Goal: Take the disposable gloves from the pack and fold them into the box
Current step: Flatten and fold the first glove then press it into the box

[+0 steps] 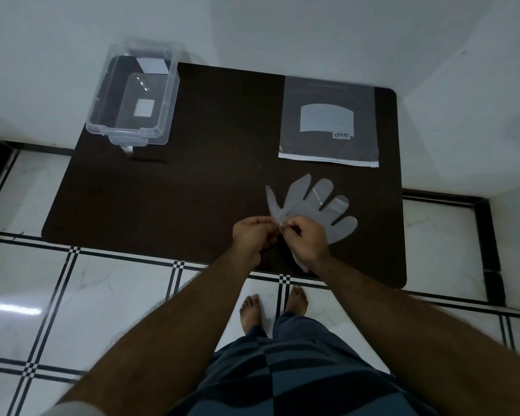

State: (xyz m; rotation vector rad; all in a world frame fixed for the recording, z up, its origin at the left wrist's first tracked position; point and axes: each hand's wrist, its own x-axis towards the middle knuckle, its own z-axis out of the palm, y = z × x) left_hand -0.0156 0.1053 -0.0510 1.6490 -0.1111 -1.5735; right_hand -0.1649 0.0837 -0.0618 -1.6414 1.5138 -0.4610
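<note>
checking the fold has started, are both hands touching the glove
Touching. The head view shows the left hand and right hand both pinching the glove at its cuff edge.

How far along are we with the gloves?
Early. One glove is out of the pack, spread on the dark table. The left hand and right hand pinch its cuff edge. Folding and placing remain; the clear box seems to hold no glove.

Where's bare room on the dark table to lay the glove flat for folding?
Free: the wide middle strip between the clear box and the glove pack, and the near-left area below the box. Crowded: the near-right part, where the left hand and right hand pinch the glove just below the pack.
</note>
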